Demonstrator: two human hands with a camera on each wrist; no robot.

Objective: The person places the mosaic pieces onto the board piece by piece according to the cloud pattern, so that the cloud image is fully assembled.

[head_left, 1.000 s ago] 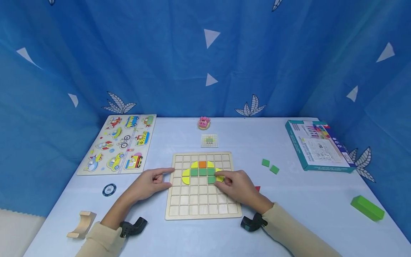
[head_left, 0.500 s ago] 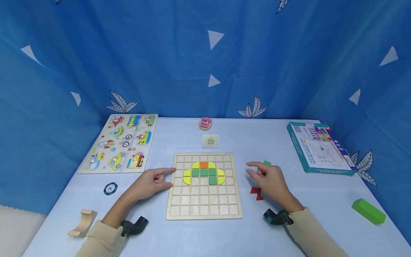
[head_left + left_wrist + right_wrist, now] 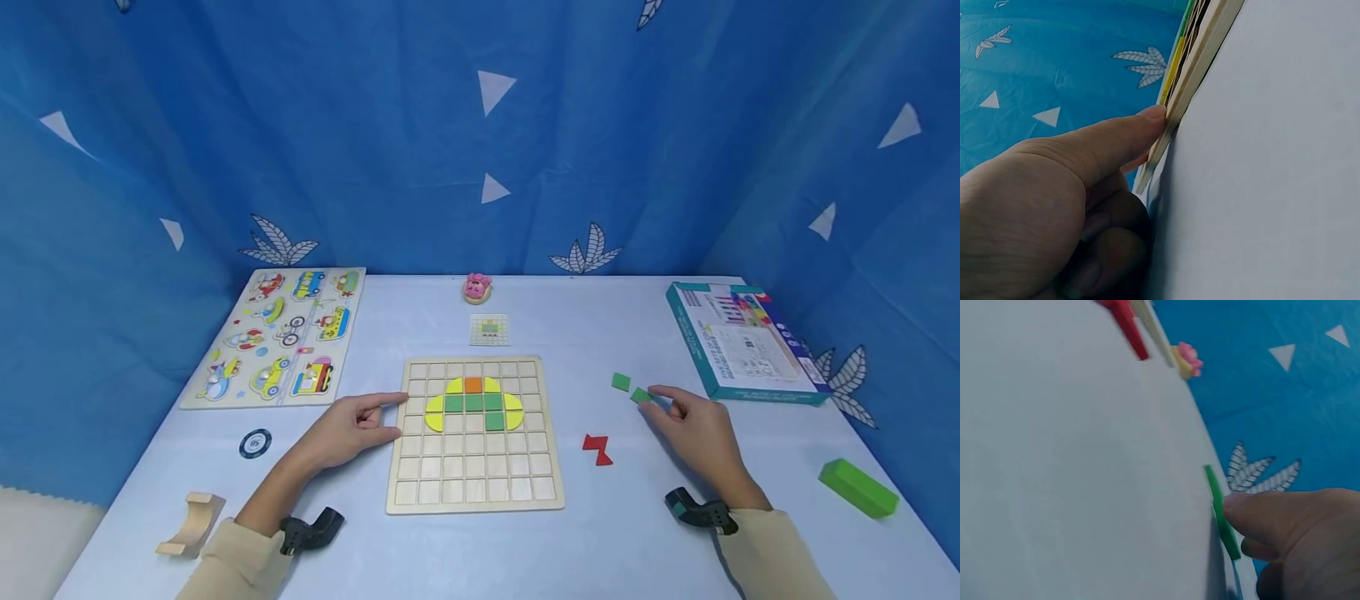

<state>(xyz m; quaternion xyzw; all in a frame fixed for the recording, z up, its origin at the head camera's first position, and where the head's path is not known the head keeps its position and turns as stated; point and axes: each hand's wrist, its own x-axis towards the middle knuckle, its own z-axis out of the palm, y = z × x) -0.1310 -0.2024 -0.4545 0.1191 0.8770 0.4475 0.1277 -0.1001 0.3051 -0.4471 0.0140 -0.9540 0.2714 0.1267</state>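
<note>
In the head view my left hand [image 3: 350, 431] touches the left edge of the wooden grid board [image 3: 476, 493] with thumb and index fingertips, the other fingers curled under. The left wrist view shows the thumb [image 3: 1119, 140] against the board's side. On the board lie yellow quarter-round tiles [image 3: 434, 422], an orange square tile [image 3: 473, 384] and several green square tiles [image 3: 494, 421]. My right hand [image 3: 700, 433] is at a loose green square tile [image 3: 639, 395], index and thumb apart beside it. In the right wrist view its thumb meets that tile's edge [image 3: 1225, 525].
Another green tile [image 3: 621, 382] lies close by, with red triangle tiles [image 3: 597, 448] nearer the board. Behind the board are a pattern card [image 3: 489, 329] and a pink figurine [image 3: 477, 287]. A vehicle puzzle [image 3: 273, 337] lies left; a box [image 3: 750, 343] and green block [image 3: 858, 487] lie right.
My right hand has left the green and yellow tiles on the board and moved right to the loose green tile. My left hand stays at the board's edge.
</note>
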